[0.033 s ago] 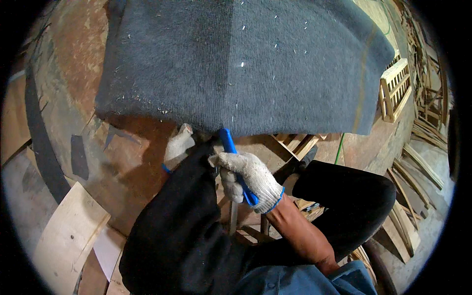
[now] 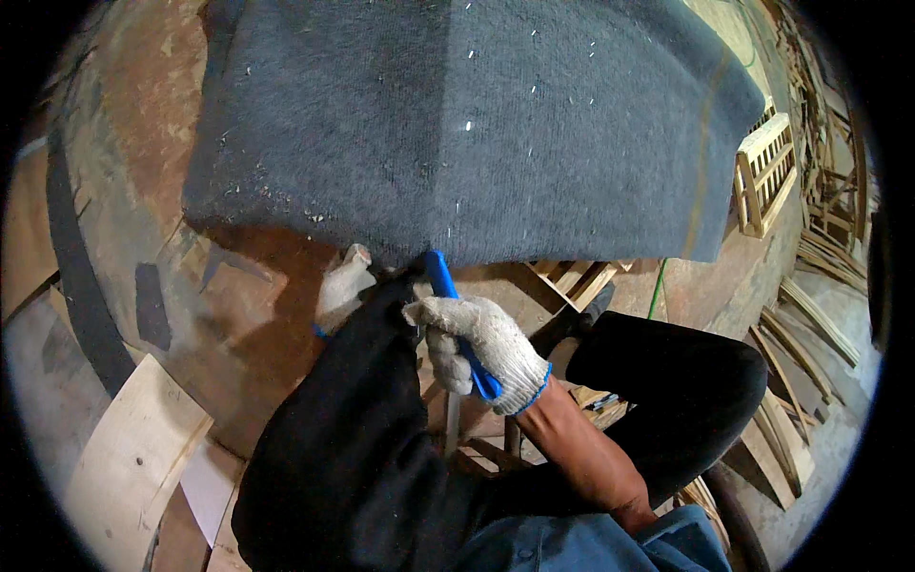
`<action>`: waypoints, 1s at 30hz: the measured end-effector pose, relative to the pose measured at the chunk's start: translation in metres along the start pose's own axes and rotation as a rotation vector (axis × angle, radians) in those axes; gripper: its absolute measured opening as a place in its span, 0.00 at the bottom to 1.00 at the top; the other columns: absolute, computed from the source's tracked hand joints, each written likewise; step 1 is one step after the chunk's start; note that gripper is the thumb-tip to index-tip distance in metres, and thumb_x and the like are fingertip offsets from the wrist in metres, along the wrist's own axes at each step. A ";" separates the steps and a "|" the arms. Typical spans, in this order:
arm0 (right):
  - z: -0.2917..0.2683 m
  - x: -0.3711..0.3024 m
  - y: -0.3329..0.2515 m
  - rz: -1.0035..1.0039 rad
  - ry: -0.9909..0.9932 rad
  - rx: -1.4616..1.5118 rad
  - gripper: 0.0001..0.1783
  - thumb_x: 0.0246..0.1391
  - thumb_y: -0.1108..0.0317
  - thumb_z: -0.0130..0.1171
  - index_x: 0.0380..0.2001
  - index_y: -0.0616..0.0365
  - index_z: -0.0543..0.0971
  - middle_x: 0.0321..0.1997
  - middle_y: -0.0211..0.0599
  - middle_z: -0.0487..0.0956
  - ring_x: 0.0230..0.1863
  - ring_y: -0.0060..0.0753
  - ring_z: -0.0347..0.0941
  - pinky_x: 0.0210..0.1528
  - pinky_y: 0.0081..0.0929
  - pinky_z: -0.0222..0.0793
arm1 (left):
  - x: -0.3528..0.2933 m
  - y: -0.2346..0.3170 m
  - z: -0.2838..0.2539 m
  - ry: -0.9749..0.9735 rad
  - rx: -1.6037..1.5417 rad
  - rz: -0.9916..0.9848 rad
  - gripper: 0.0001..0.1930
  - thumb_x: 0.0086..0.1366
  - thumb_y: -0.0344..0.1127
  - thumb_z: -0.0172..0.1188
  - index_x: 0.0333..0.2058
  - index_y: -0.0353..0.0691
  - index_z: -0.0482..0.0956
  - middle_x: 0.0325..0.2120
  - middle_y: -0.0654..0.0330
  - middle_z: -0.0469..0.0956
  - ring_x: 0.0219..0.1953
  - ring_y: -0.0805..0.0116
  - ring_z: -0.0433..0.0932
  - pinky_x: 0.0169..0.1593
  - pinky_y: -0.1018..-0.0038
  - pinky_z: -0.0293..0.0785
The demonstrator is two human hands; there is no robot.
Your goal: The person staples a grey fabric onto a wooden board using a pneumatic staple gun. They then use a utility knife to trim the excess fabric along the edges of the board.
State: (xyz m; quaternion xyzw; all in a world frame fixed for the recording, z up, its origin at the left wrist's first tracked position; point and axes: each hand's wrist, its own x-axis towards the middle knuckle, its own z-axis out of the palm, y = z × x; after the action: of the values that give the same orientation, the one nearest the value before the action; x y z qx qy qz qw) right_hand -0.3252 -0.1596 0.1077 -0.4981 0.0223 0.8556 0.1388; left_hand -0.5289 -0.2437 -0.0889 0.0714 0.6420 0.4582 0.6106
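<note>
My right hand (image 2: 481, 348), in a white knitted glove with a blue cuff, is closed around a slim blue tool (image 2: 441, 274). The tool slants up and slightly left, its upper end at the near edge of a large grey ribbed carpet (image 2: 572, 162). To the left, my gloved left hand (image 2: 343, 291) is low beside the black trouser knee, right at the carpet's edge. Its thumb side shows; the knee and shadow hide most of its fingers, so its grip cannot be made out. Small white bits are scattered over the carpet.
Slatted wooden frames (image 2: 765, 176) stand at the right edge of the carpet. Wood strips (image 2: 820, 324) lie farther right. A curved plywood piece (image 2: 138, 467) is at lower left, with dark carpet offcuts (image 2: 152, 305) on the brown floor. A green cord (image 2: 658, 289) hangs near my right knee.
My left hand and the carpet's left part have shifted very slightly left. My right hand and the blue tool have stayed in place.
</note>
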 end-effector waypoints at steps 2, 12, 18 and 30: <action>-0.004 0.002 0.001 0.012 -0.006 0.026 0.14 0.68 0.58 0.57 0.41 0.60 0.77 0.16 0.25 0.68 0.11 0.21 0.62 0.12 0.22 0.58 | 0.006 -0.001 0.001 -0.002 -0.001 0.002 0.26 0.62 0.25 0.56 0.60 0.34 0.71 0.58 0.44 0.70 0.58 0.52 0.73 0.57 0.58 0.78; 0.012 0.016 -0.061 -0.125 -0.038 0.090 0.14 0.67 0.56 0.58 0.42 0.57 0.77 0.19 0.23 0.69 0.12 0.21 0.63 0.13 0.23 0.61 | 0.014 -0.005 0.003 -0.020 0.009 -0.017 0.25 0.62 0.26 0.57 0.60 0.34 0.71 0.57 0.44 0.70 0.56 0.53 0.74 0.56 0.59 0.78; 0.013 0.024 -0.076 -0.110 -0.032 0.014 0.15 0.67 0.56 0.59 0.43 0.58 0.77 0.19 0.24 0.68 0.13 0.21 0.63 0.13 0.24 0.62 | 0.014 -0.006 -0.010 0.009 0.055 -0.026 0.25 0.62 0.26 0.57 0.60 0.34 0.71 0.56 0.44 0.70 0.56 0.53 0.74 0.56 0.59 0.78; 0.024 0.039 -0.137 -0.185 -0.076 -0.058 0.15 0.68 0.61 0.57 0.46 0.63 0.76 0.21 0.24 0.67 0.14 0.20 0.62 0.14 0.23 0.59 | 0.008 -0.011 -0.007 0.012 0.070 -0.002 0.25 0.63 0.27 0.57 0.59 0.34 0.71 0.55 0.44 0.71 0.54 0.54 0.74 0.55 0.59 0.78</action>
State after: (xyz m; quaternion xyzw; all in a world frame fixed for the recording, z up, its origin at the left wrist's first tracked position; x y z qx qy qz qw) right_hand -0.3276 -0.0150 0.1000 -0.4688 -0.0538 0.8579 0.2033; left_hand -0.5319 -0.2487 -0.1031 0.0894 0.6614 0.4350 0.6044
